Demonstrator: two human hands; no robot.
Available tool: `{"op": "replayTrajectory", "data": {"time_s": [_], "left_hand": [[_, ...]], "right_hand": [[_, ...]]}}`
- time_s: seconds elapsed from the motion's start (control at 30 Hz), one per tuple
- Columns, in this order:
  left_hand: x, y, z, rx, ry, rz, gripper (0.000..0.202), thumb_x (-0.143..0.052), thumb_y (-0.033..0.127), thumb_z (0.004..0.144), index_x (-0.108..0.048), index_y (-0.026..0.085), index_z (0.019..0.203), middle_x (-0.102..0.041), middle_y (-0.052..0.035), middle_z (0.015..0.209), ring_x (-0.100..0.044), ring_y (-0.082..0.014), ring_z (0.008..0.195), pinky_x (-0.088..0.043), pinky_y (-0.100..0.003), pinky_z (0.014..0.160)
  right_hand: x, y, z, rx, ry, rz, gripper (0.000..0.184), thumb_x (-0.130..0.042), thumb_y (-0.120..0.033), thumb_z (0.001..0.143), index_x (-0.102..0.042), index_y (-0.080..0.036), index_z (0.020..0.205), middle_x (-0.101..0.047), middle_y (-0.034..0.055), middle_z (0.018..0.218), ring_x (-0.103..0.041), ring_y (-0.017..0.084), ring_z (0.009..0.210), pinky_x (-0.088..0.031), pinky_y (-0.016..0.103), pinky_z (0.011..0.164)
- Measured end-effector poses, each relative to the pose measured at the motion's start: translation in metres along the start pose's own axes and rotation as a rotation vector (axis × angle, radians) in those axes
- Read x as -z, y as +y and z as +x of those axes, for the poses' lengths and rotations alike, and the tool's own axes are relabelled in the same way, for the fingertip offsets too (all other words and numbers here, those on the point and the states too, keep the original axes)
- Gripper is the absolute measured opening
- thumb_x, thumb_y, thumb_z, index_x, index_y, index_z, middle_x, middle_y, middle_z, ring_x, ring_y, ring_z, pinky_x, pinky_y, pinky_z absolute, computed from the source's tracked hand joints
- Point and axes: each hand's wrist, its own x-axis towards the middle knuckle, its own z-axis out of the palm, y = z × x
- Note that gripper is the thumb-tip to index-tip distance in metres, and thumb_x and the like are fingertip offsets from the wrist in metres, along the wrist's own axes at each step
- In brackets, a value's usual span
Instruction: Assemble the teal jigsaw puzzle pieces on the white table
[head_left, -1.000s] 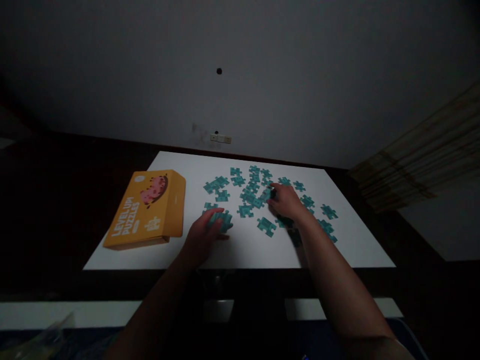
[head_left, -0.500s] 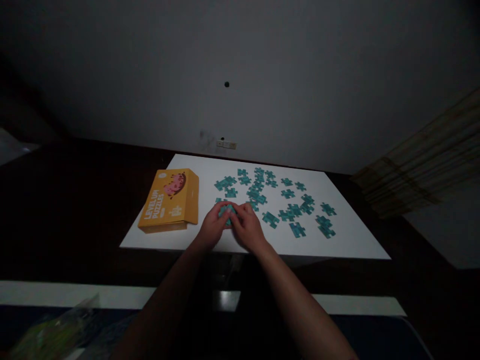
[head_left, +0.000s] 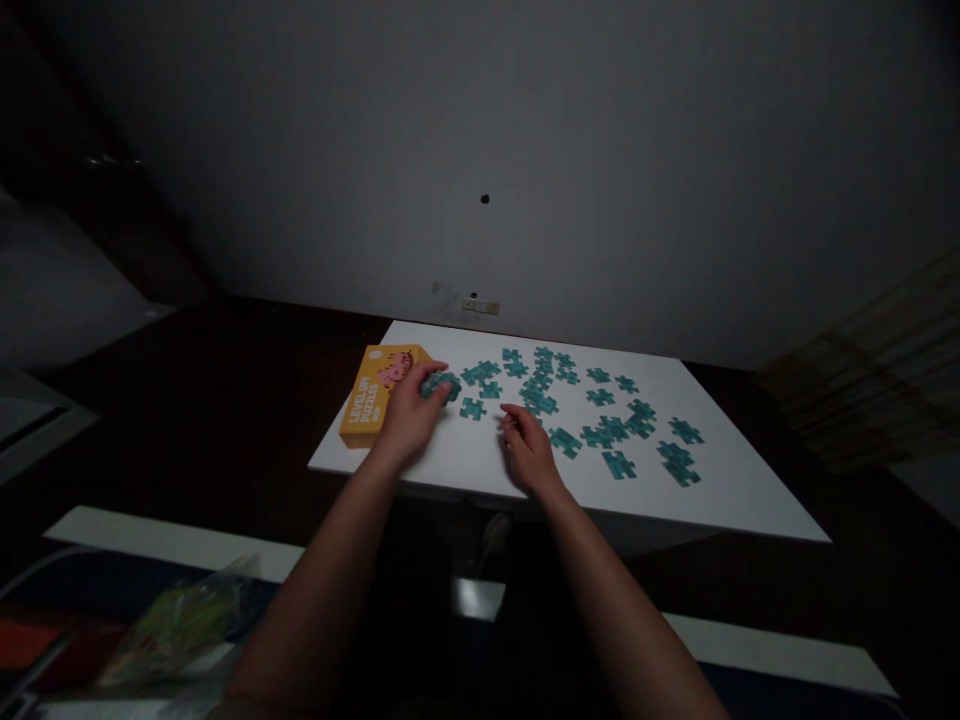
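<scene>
My left hand (head_left: 411,412) is closed around several teal puzzle pieces (head_left: 442,386), raised in front of the yellow puzzle box (head_left: 367,398). The hand and forearm cover the box's right part. My right hand (head_left: 528,448) hovers over the white table with its fingers bent and apart, and nothing shows in it. Just left of it a single puzzle piece (head_left: 472,409) lies on the tabletop. More teal pieces (head_left: 538,393) lie scattered beyond and to the right of my right hand, some of them overlapping.
The white table (head_left: 720,500) stands close to a grey wall (head_left: 600,200) with a socket strip (head_left: 481,306). A curtain (head_left: 840,390) hangs at the right. At the lower left, a clear plastic bag (head_left: 187,615) with yellow-green contents lies beside me.
My hands have come apart. The left one has moved toward the box with the puzzle pieces; the right one has let go of them. The camera view has shifted left.
</scene>
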Motion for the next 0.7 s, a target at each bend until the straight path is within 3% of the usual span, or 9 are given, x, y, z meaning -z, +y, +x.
{"op": "replayTrajectory", "data": {"time_s": [0.03, 0.13, 0.23, 0.4, 0.7], "left_hand": [[0.017, -0.002, 0.014, 0.017, 0.063, 0.07, 0.035, -0.079, 0.033, 0.093, -0.079, 0.021, 0.127, -0.078, -0.0124, 0.128, -0.074, -0.0292, 0.117, -0.061, -0.046, 0.108], [0.061, -0.017, 0.048, 0.127, 0.102, 0.241, 0.032, -0.078, 0.029, 0.092, -0.079, 0.017, 0.122, -0.082, -0.0151, 0.122, -0.076, -0.0294, 0.108, -0.06, -0.045, 0.104], [0.083, -0.034, 0.064, 0.196, 0.086, 0.395, 0.035, -0.076, 0.031, 0.095, -0.079, 0.015, 0.126, -0.082, -0.0193, 0.125, -0.077, -0.0329, 0.111, -0.059, -0.045, 0.102], [0.086, -0.044, 0.062, 0.204, 0.044, 0.505, 0.04, -0.072, 0.035, 0.1, -0.079, 0.013, 0.133, -0.08, -0.0248, 0.135, -0.077, -0.0393, 0.121, -0.056, -0.05, 0.108], [0.08, -0.046, 0.057, 0.045, -0.09, 0.716, 0.041, -0.064, 0.037, 0.103, -0.08, 0.021, 0.138, -0.073, -0.0208, 0.152, -0.066, -0.0428, 0.139, -0.044, -0.059, 0.125]], "right_hand": [[-0.001, -0.002, 0.0, 0.001, 0.006, -0.003, 0.044, -0.045, -0.04, 0.111, -0.071, -0.022, 0.142, -0.075, 0.0134, 0.123, -0.071, 0.029, 0.106, -0.058, 0.046, 0.099], [-0.003, -0.012, -0.001, 0.012, -0.039, -0.023, 0.033, -0.053, -0.036, 0.107, -0.077, -0.023, 0.124, -0.078, 0.0116, 0.117, -0.072, 0.028, 0.105, -0.057, 0.044, 0.098], [-0.005, -0.019, -0.004, 0.042, -0.129, -0.093, 0.029, -0.054, -0.03, 0.106, -0.078, -0.023, 0.12, -0.08, 0.0104, 0.117, -0.073, 0.027, 0.107, -0.056, 0.042, 0.098], [-0.005, -0.019, -0.006, 0.064, -0.17, -0.138, 0.027, -0.056, -0.024, 0.104, -0.079, -0.023, 0.118, -0.081, 0.0094, 0.117, -0.074, 0.026, 0.108, -0.055, 0.04, 0.099], [-0.005, -0.022, -0.004, 0.042, -0.22, -0.173, 0.024, -0.06, -0.02, 0.104, -0.082, -0.025, 0.112, -0.084, 0.0078, 0.115, -0.076, 0.026, 0.108, -0.055, 0.039, 0.099]]}}
